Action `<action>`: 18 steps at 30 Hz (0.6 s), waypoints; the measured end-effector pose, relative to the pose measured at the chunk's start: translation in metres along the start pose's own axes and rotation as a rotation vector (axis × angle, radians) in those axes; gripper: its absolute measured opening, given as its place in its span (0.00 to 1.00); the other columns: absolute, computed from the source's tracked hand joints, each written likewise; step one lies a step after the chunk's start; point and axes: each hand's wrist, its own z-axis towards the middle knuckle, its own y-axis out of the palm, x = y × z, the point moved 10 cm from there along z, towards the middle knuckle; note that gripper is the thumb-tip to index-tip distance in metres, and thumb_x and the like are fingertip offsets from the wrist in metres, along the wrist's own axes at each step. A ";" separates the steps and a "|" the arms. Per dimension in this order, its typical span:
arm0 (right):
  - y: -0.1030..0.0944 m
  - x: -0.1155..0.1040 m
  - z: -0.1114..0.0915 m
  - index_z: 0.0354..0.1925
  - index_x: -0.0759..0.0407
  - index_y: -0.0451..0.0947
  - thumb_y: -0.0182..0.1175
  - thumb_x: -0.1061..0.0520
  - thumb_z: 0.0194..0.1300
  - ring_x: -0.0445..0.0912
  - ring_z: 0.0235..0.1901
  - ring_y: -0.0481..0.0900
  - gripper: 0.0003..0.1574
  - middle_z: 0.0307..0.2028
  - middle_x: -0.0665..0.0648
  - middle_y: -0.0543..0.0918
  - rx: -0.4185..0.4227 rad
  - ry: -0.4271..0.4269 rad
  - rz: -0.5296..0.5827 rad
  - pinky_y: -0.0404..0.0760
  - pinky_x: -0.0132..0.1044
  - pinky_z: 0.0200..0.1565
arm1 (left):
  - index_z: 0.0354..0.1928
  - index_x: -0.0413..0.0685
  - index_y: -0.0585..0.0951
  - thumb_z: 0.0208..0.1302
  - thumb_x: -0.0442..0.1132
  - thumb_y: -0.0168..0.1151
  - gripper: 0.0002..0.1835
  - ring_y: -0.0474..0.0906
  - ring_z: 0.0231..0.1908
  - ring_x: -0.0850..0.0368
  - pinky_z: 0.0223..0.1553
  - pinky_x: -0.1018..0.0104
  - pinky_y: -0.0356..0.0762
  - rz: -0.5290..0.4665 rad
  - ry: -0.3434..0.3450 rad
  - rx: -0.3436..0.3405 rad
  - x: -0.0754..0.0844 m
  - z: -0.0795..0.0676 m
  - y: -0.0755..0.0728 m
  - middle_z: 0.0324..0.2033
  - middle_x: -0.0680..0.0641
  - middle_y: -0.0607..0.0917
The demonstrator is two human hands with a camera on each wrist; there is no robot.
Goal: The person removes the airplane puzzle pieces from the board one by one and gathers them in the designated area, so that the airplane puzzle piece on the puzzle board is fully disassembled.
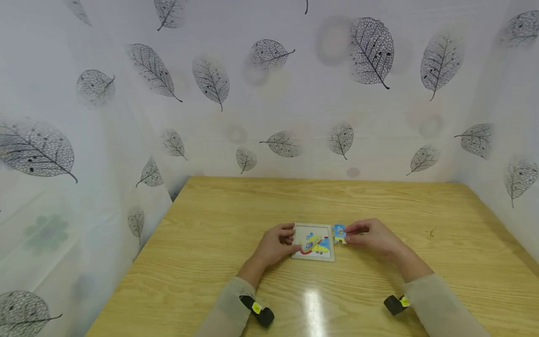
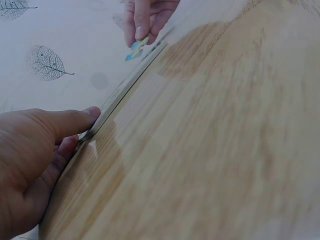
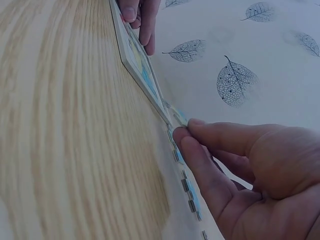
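Observation:
A square jigsaw tray [image 1: 313,259] with a pale rim lies flat on the table, part of a yellow-and-blue airplane picture [image 1: 316,245] inside it. My left hand [image 1: 273,244] holds the tray by its left side, the thumb over the rim and the other fingers bent along the edge. Just right of the tray, my right hand [image 1: 375,238] pinches a blue-and-yellow puzzle piece [image 2: 135,50] between thumb and fingertips. Several loose puzzle pieces [image 3: 191,192] lie under and beside the right hand in the right wrist view; the fingers partly cover them.
The wood-grain table [image 1: 219,210] spreads around the tray. Behind it and at both sides hang pale curtains [image 1: 307,107] printed with dark leaves. A black strap with a yellow tag [image 1: 257,308] sits on the left sleeve, and a similar black device [image 1: 396,304] on the right.

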 end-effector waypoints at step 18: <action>0.010 0.004 -0.001 0.47 0.75 0.81 0.69 0.64 0.61 0.44 0.36 0.86 0.18 0.40 0.61 0.86 0.065 0.059 0.068 0.87 0.35 0.40 | 0.61 0.41 0.80 0.57 0.38 0.75 0.29 0.78 0.44 0.62 0.44 0.75 0.78 -0.009 -0.016 0.002 -0.002 0.001 0.002 0.64 0.48 0.78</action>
